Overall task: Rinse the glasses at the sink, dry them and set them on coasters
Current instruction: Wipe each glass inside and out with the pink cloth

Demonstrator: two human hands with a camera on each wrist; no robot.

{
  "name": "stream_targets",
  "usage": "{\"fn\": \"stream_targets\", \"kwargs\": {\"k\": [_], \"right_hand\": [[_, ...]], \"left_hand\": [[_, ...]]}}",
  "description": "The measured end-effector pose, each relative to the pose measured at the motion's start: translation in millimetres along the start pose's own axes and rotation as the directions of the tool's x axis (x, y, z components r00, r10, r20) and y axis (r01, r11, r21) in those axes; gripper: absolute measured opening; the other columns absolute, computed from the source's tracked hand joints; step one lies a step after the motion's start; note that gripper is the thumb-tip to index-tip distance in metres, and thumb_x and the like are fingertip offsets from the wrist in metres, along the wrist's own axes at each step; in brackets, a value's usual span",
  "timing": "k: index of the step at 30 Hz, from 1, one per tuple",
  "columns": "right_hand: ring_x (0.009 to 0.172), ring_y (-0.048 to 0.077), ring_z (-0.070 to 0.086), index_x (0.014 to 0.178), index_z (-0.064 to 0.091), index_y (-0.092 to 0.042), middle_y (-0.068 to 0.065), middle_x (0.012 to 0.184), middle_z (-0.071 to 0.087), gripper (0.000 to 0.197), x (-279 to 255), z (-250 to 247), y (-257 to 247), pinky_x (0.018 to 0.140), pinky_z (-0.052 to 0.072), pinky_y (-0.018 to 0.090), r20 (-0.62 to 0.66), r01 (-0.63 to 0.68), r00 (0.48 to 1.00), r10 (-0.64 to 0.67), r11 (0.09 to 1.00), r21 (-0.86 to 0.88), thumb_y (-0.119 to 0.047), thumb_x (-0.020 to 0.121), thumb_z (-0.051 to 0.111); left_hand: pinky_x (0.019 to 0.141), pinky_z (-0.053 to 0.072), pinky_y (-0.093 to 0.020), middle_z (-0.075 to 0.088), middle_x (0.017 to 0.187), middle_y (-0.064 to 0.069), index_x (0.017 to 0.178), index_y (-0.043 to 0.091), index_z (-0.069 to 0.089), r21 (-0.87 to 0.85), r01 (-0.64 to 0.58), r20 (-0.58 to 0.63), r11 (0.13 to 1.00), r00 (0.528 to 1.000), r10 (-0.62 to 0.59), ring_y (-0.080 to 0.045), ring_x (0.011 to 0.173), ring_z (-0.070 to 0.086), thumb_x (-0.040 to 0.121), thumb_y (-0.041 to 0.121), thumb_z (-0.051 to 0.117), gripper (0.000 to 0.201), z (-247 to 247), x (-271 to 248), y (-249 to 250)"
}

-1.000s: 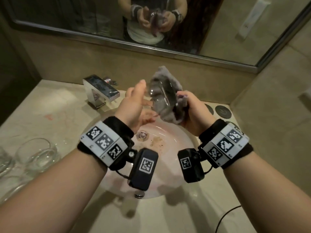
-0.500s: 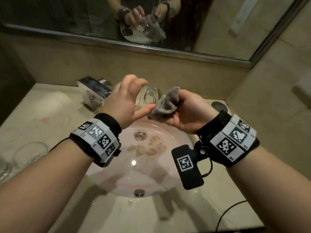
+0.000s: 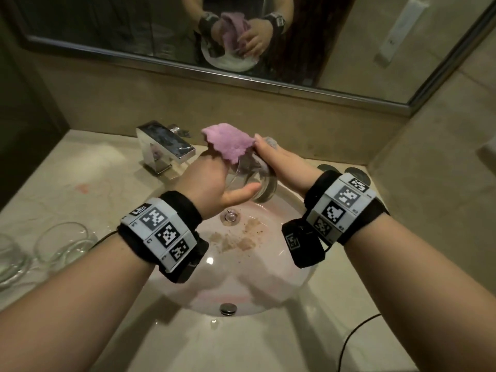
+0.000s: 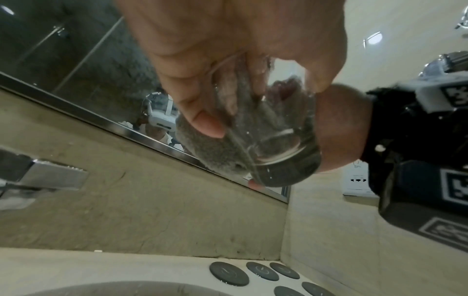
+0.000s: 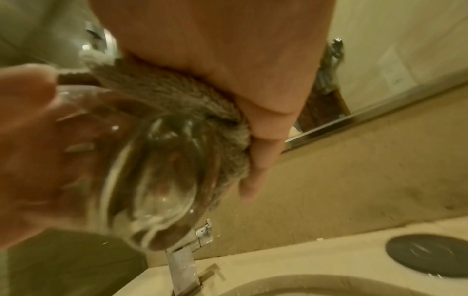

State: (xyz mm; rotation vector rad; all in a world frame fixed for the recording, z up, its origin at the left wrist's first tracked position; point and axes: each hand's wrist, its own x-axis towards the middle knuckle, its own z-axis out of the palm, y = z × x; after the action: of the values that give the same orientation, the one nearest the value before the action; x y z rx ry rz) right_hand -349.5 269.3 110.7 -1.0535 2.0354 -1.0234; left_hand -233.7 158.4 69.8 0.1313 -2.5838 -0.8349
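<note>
My left hand [image 3: 230, 181] grips a clear stemless glass [image 3: 253, 181] above the sink, thumb under its side, base tilted toward me. A pink-grey cloth [image 3: 228, 142] lies over the glass's far end, and part of it shows inside through the wall. My right hand [image 3: 268, 154] holds the cloth against the glass. In the left wrist view my fingers [image 4: 202, 124] wrap the glass [image 4: 276, 148] with the cloth [image 4: 210, 154] behind. The right wrist view shows the cloth [image 5: 177, 104] bunched under my right fingers [image 5: 263, 152], next to the glass [image 5: 157, 180]. Dark round coasters [image 4: 229, 273] lie on the counter's right corner.
Two more clear glasses [image 3: 63, 247] [image 3: 10, 259] stand on the counter at the left. The square chrome faucet [image 3: 163, 146] is behind the left hand. The sink basin [image 3: 241, 277] below holds brown residue near the drain. A mirror runs along the back wall, with a side wall close on the right.
The cloth, earlier bunched in my right hand beside the glass, now covers the glass's far end. Both hands have turned, and the glass has tipped its base toward me.
</note>
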Motion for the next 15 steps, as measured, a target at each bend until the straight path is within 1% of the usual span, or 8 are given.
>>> {"fn": "stream_targets", "kwargs": {"k": [1,2,4,6,9,11,13,15], "right_hand": [[0.116,0.010,0.056,0.115,0.061,-0.031,-0.007,0.122,0.062,0.049,2,-1,4,0.109,0.036,0.038,0.018,-0.034,0.999,0.034,0.999,0.015,-0.065,0.090,0.036],[0.111,0.010,0.059,0.113,0.063,-0.028,-0.006,0.117,0.065,0.051,2,-2,5,0.105,0.040,0.036,0.025,-0.072,0.997,0.071,0.997,0.033,-0.066,0.089,0.037],[0.083,0.007,0.066,0.093,0.066,-0.024,-0.006,0.088,0.072,0.039,-2,-2,9,0.080,0.050,0.027,0.030,-0.152,0.988,0.150,0.981,0.121,-0.052,0.095,0.040],[0.063,0.009,0.064,0.080,0.063,-0.022,-0.005,0.070,0.069,0.034,-6,-3,16,0.063,0.048,0.025,0.024,-0.224,0.974,0.224,0.948,0.227,-0.044,0.096,0.043],[0.072,0.019,0.064,0.092,0.064,-0.017,0.003,0.080,0.068,0.033,-9,-7,26,0.063,0.052,0.028,0.014,-0.250,0.964,0.264,0.895,0.368,-0.043,0.095,0.043],[0.075,0.027,0.066,0.104,0.062,-0.011,0.013,0.088,0.069,0.039,-14,-10,30,0.064,0.055,0.034,0.037,-0.260,0.961,0.274,0.852,0.455,-0.040,0.098,0.037],[0.071,0.031,0.064,0.103,0.062,-0.007,0.020,0.086,0.068,0.041,-19,-12,30,0.062,0.056,0.033,0.048,-0.252,0.963,0.265,0.825,0.506,-0.036,0.100,0.032],[0.073,0.036,0.061,0.102,0.062,-0.002,0.023,0.087,0.066,0.040,-22,-11,28,0.061,0.056,0.034,-0.030,-0.225,0.961,0.275,0.842,0.491,-0.031,0.098,0.034]], "left_hand": [[0.085,0.048,-0.027,0.063,0.109,-0.001,0.120,0.013,0.055,-0.019,-0.003,-0.019,1.000,1.000,0.002,-0.010,0.093,0.058,0.077,0.061,0.047,0.065,1,-1,-2],[0.088,0.047,-0.028,0.060,0.114,-0.001,0.124,0.014,0.051,-0.029,0.006,-0.036,1.000,0.999,-0.007,-0.010,0.096,0.056,0.077,0.062,0.048,0.068,2,-3,-2],[0.090,0.043,-0.025,0.051,0.119,0.003,0.129,0.019,0.044,-0.058,0.055,-0.052,0.997,0.997,-0.058,-0.006,0.100,0.049,0.076,0.061,0.051,0.069,5,-7,-1],[0.091,0.041,-0.017,0.046,0.120,0.007,0.125,0.024,0.045,-0.154,0.052,-0.059,0.987,0.996,-0.062,-0.003,0.102,0.047,0.075,0.056,0.055,0.060,8,-7,1],[0.091,0.043,-0.017,0.048,0.125,0.001,0.120,0.028,0.042,-0.277,0.042,-0.097,0.960,0.993,-0.071,-0.008,0.108,0.049,0.073,0.056,0.054,0.056,11,-2,2],[0.084,0.042,-0.016,0.046,0.122,0.003,0.122,0.023,0.043,-0.238,0.065,-0.163,0.969,0.981,-0.106,-0.009,0.101,0.049,0.073,0.057,0.053,0.061,11,3,4],[0.079,0.040,-0.020,0.040,0.117,0.006,0.126,0.018,0.043,-0.178,0.096,-0.201,0.979,0.971,-0.132,-0.010,0.091,0.046,0.075,0.054,0.057,0.063,9,8,7],[0.077,0.039,-0.025,0.040,0.118,0.003,0.128,0.016,0.043,-0.107,0.102,-0.198,0.989,0.973,-0.122,-0.012,0.089,0.046,0.078,0.047,0.062,0.061,10,12,9]]}}
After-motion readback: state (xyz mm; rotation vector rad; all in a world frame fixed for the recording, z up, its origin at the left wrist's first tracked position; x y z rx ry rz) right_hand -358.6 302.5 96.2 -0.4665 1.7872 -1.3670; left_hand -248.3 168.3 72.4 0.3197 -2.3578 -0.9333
